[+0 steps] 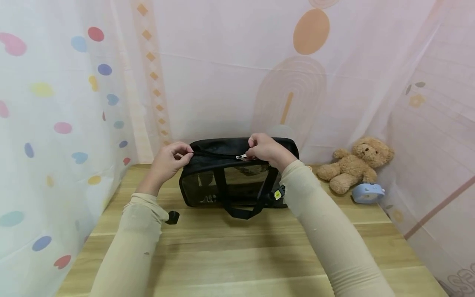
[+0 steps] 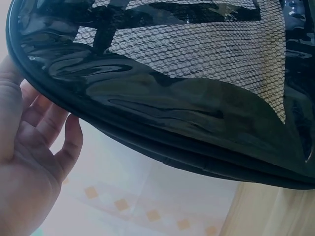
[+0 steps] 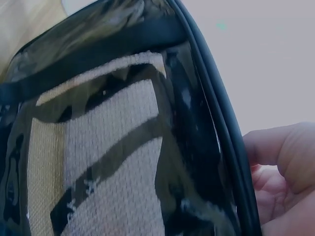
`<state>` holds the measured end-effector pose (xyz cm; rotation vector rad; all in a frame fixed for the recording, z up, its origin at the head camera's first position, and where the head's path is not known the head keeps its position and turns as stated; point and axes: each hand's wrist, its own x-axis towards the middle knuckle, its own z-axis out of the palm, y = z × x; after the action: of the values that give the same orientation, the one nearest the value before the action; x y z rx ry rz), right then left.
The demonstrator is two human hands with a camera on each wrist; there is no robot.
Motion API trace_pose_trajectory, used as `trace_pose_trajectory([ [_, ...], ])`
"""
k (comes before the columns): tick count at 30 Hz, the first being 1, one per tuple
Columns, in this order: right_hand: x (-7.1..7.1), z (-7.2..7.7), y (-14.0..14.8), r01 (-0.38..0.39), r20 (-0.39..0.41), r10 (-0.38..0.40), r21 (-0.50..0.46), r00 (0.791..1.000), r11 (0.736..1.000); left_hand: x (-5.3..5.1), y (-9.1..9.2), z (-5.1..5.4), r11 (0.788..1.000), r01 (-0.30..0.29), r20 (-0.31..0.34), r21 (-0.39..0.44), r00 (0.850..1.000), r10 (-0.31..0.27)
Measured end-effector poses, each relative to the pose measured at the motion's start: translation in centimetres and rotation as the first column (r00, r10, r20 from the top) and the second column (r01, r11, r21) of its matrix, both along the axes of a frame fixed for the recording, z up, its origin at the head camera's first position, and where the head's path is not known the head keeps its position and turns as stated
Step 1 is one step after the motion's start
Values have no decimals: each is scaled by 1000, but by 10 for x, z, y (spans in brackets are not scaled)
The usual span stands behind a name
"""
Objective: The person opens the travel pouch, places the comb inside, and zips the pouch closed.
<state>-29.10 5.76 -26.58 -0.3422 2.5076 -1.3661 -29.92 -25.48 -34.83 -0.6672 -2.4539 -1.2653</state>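
Note:
A black bag [image 1: 222,145] with see-through panels stands on the table in the head view, its strap handle [image 1: 241,213] hanging down in front. Along its top runs a zipper [image 1: 215,155]. At the top left corner my left hand [image 1: 168,163] pinches the bag's edge by the zipper's end. My right hand [image 1: 268,149] pinches the silver zipper pull [image 1: 241,156] right of the middle. In the left wrist view, fingers [image 2: 74,140] meet the bag's dark rim. The right wrist view shows the other hand [image 3: 290,177] behind the rim; the pull is hidden there.
A brown teddy bear [image 1: 350,167] sits at the table's back right, with a light blue clock-like object [image 1: 367,193] before it. A black strap end [image 1: 172,217] shows beside the left sleeve. Patterned curtains [image 1: 215,74] enclose the wooden table [image 1: 230,255].

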Motion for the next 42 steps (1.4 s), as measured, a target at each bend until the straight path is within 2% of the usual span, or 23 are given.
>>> trace_pose_trajectory([
  [9,-3,-2,33,52,68,-48,-61,997,997,0,0,-3,1000,2,-26,-2,1000,-2],
  [18,-4,-3,51,87,106,-74,-125,992,988,0,2,-4,1000,-9,-59,11,998,9],
  [25,-6,-6,71,134,156,-101,-212,983,968,-1,1,-5,1000,-14,-60,12,998,15],
  [33,-5,-6,77,135,188,-84,-279,979,951,1,-4,-5,1000,-24,-41,14,999,24],
  [42,-6,-6,82,137,192,-84,-283,978,949,1,-7,-6,999,-31,-51,11,998,31],
])
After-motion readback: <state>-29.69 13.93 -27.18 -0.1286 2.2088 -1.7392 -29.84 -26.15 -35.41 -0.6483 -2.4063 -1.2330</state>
